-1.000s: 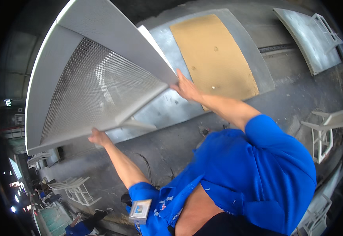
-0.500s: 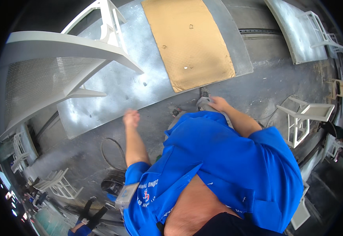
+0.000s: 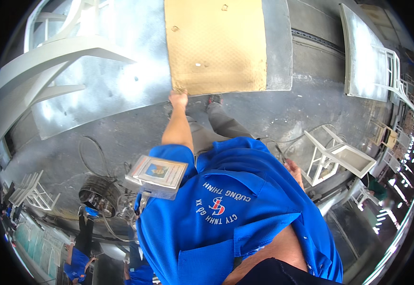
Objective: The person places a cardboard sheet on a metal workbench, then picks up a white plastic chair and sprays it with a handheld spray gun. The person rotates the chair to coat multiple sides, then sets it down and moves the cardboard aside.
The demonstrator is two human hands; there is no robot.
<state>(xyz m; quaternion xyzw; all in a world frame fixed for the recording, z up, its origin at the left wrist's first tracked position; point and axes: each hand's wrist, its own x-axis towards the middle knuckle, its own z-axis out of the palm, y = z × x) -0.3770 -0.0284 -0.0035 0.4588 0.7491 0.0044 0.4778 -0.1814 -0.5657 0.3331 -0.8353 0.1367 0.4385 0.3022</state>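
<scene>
My left hand (image 3: pixel 178 98) reaches forward to the near edge of the large grey metal-topped table (image 3: pixel 107 80). Its fingers are closed on the near left corner of a tan cardboard sheet (image 3: pixel 216 52) lying flat there. Out at my right side, partly behind my blue shirt, is my right hand (image 3: pixel 293 172). Its fingers look curled around something thin and dark that I cannot make out. A white-painted chair (image 3: pixel 59 52) stands on the table left of the cardboard, cut off by the picture's edge.
To the right, a white chair frame (image 3: pixel 340 154) stands on the floor by a thin hose (image 3: pixel 288 141). A second metal-topped table (image 3: pixel 361 57) is farther right. Left of me are a coiled hose (image 3: pixel 93 147) and a dark round container (image 3: pixel 97 192). People in blue (image 3: pixel 76 261) are behind me.
My left hand has moved forward onto the cardboard's near corner. The right hand has swung from in front of me out to my right side. The view has turned.
</scene>
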